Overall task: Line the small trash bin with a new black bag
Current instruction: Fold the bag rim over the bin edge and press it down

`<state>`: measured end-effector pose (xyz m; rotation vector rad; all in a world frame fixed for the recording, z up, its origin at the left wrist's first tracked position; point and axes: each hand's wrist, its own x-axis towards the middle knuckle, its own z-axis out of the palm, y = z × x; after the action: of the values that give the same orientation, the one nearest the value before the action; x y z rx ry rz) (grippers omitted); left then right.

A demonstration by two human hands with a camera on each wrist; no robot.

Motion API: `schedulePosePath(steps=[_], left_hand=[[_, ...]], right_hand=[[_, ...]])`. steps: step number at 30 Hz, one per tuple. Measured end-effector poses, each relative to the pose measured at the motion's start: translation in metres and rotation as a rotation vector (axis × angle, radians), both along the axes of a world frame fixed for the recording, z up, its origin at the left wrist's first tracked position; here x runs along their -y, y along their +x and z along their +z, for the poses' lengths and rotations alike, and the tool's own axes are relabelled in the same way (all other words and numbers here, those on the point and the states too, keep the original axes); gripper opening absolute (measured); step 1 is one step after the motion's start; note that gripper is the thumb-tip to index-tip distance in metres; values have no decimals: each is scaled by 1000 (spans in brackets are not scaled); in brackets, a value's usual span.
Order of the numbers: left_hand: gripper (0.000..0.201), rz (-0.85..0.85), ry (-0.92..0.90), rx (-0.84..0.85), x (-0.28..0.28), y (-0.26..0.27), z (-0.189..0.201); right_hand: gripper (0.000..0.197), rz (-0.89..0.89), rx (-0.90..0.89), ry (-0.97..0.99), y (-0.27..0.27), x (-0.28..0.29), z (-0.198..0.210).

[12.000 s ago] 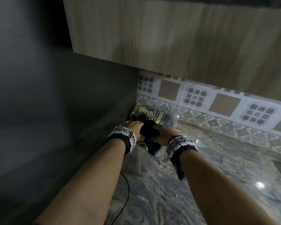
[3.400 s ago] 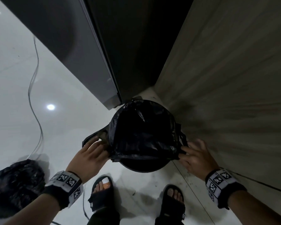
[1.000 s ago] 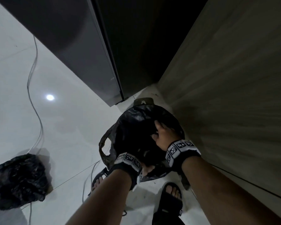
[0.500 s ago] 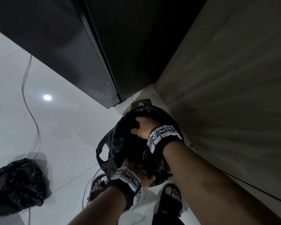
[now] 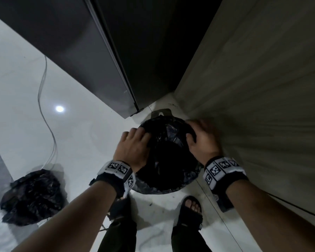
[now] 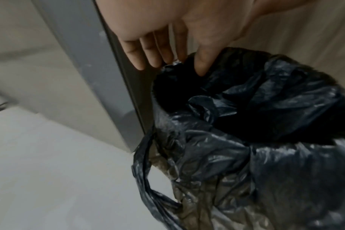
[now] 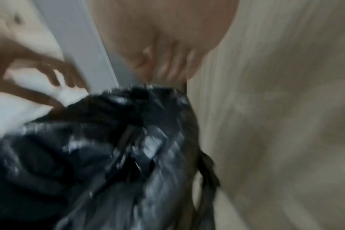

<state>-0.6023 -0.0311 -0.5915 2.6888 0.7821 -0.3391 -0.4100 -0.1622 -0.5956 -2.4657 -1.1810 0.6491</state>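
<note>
The small bin stands on the floor in the corner, only its pedal (image 5: pixel 160 113) showing past the black bag (image 5: pixel 166 160) that fills it and drapes over its rim. My left hand (image 5: pixel 135 142) lies on the left rim; its fingers (image 6: pixel 200 65) are straight and touch the bag (image 6: pixel 246 124) edge. A bag handle loop (image 6: pixel 146 186) hangs outside. My right hand (image 5: pixel 198 137) is at the far right rim, thumb inside and fingers curled over the bag (image 7: pixel 108 155) edge. The right wrist view is blurred.
A grey fridge (image 5: pixel 80 57) stands at the left behind the bin and a wooden cabinet (image 5: pixel 262 88) is tight on the right. A full black trash bag (image 5: pixel 33 197) and a cable (image 5: pixel 45 99) lie on the white floor. My sandalled feet (image 5: pixel 190 210) are just before the bin.
My right hand came out of the bag's inside to the far right rim. My left hand moved from the near rim up to the left rim. The bag edge now sits lower over the bin.
</note>
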Motion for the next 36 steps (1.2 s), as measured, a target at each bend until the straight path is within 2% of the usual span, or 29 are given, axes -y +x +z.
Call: schedulePosePath(steps=[1,3,4,6,8,10,12,13,16,19,21,25,30,33,36], left_hand=[[38,101,-33,-18,-4,-2,0],[42,322,-175,-56,-10,-5,-7],[41,388,-228,-72,-12,-7,-13],[39,431,-263,-96,-13,-9,-22],[42,462,-292,-105,-13,-11,-27],[47,487,-357,-163,-14,-15,-28],[52,504,-428,-171,-16,-17,-26],[55,508,-453,-148,-16,-20,-24],[63,576,-451,-19,-13,-27,-14],[52,659,-448,13,-8,-36,-10],[44,728,-523,-4,-6,-37,-9],[61,817,-680,19,0,-37,-10],[79,715,-588,102,9,-45,-24],[81,652,-501,128,11,-46,-26],[78,617,-485,119,7,-37,-23]], right_hand=[[43,-79,22,6,2,6,-1],[44,-247,-102,-91,7,13,-11],[40,-277,-160,-171,9,14,-18],[36,-215,-152,-258,11,18,-31],[43,-157,-138,-263,14,23,-38],[51,-154,-304,-313,18,28,-39],[57,-252,-543,-351,21,33,-35],[58,-299,-595,-330,21,37,-32],[51,-389,-515,-194,22,48,-21],[43,-355,-403,-147,19,51,-12],[43,-321,-388,-103,18,50,-8],[49,-262,-386,-124,18,50,-7],[68,-257,-384,-118,10,58,-15],[83,-264,-416,-73,7,60,-25],[86,-273,-424,-58,11,60,-29]])
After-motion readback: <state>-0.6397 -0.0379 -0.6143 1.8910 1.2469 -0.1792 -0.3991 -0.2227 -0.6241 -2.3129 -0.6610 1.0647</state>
